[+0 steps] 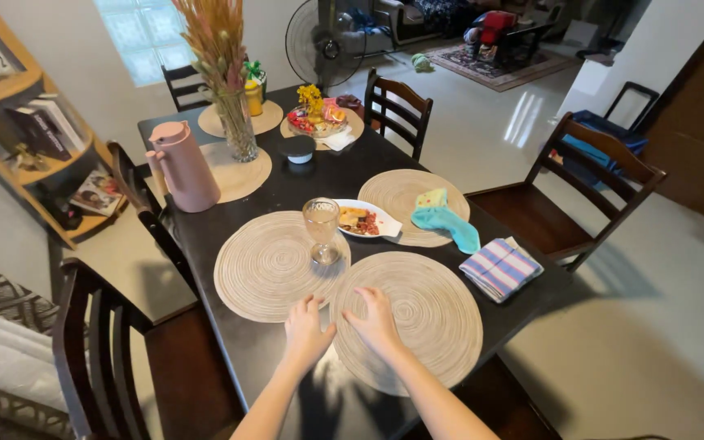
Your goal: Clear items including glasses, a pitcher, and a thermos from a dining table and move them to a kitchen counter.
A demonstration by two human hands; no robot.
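Single view from a head-worn camera, set above the near end of a long dark wooden dining table (287, 183) and tilted steeply downward and forward along the table's length. The wearer's bare forearms enter from the bottom edge; the left hand (305, 330) and right hand (376, 322) lie close below the lens, at the round woven beige placemat (417, 322). The far end, with a tall pink plastic jug (182, 167), recedes toward a frosted glass-block window (144, 33). No second view overlaps this one.
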